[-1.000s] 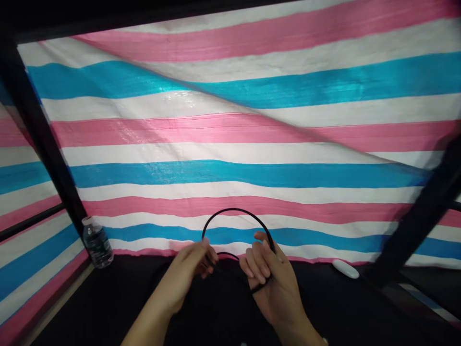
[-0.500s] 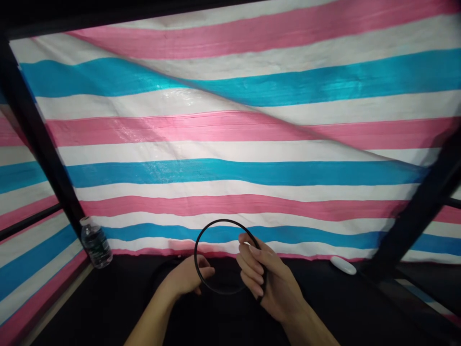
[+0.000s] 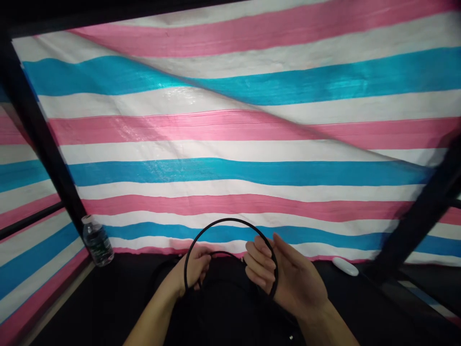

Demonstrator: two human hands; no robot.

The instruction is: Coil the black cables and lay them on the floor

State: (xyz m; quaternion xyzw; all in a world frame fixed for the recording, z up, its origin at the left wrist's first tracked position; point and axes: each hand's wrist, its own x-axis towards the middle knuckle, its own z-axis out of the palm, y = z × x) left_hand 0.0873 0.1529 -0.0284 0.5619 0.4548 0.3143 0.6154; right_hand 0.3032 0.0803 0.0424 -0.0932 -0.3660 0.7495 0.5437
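Observation:
A thin black cable (image 3: 230, 219) arches in a loop between my two hands, its top standing out against the striped sheet. My right hand (image 3: 288, 274) has its fingers curled round the right side of the loop, with the thumb raised. Lower and to the left, my left hand (image 3: 195, 267) is closed with thumb and fingers together on a second strand of the same cable, which bends off to the right. Below the hands the cable fades into the dark surface, so its lower run is hard to follow. A small shiny bit shows near the bottom edge, too small to name.
A clear plastic bottle (image 3: 98, 241) stands at the left by a dark frame post (image 3: 46, 125). On the right lies a white rounded object (image 3: 345, 266), close to another dark post (image 3: 414, 216). A pink, blue and white striped sheet (image 3: 230, 170) hangs behind the black tabletop (image 3: 118, 298).
The cable loop has grown wider. My right hand has shifted right and its thumb has lifted. My left hand has closed on a strand of the cable.

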